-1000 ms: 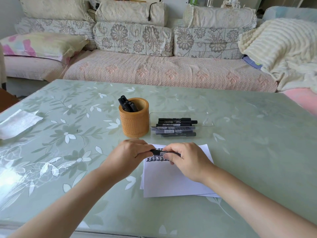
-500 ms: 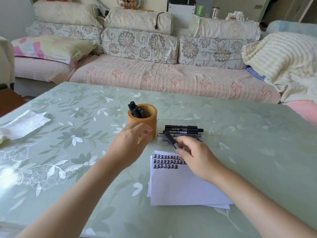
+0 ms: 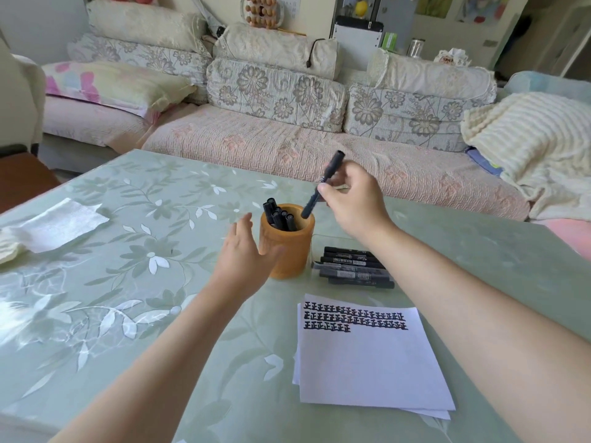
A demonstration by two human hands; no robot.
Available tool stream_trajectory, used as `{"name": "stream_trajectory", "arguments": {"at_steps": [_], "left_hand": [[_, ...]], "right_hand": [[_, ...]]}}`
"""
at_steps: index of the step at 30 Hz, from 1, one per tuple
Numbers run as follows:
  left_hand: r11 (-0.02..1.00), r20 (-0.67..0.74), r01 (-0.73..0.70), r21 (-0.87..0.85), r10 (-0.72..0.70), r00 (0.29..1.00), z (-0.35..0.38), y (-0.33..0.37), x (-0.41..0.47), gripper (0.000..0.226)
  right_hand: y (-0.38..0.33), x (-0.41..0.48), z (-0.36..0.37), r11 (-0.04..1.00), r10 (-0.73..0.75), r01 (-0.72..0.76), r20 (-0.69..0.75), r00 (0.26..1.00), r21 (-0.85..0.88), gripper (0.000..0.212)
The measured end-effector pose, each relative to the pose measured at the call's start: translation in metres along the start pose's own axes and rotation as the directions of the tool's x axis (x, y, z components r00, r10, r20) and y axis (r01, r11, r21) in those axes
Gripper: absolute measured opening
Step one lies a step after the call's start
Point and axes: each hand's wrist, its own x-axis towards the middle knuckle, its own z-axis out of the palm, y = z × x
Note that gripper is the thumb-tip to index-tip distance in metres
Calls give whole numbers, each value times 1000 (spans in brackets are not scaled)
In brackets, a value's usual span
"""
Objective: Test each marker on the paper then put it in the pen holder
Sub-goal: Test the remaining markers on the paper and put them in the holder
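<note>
Dropping black marker into pen holder.
Pinched by right hand over rim, left hand open alongside; next: lower, release.

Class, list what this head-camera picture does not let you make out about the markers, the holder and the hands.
All in the head view:
- Stored markers: the wall of the pen holder hides all but their tops.
- Tray markers: their print is too small to read.
- Left hand: it overlaps the pen holder, so contact cannot be told.
- Held marker: the right hand hides its middle.
</note>
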Motion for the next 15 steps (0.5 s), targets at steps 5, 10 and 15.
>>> {"name": "stream_trajectory", "arguments": {"at_steps": [5, 10, 15], "left_hand": [[992, 4, 6, -123, -6, 1000, 15, 5, 4, 77], [992, -79, -3, -129, -7, 997, 24, 5, 9, 80], [991, -86, 8, -136, -20, 996, 22, 5, 12, 74]], "right_hand": [[-3, 10, 27, 961, 49, 21, 248, 968, -274, 13], [7, 11, 32, 832, 95, 115, 344, 934, -542, 17], [16, 16, 27, 703, 245, 108, 382, 891, -702, 28]]}}
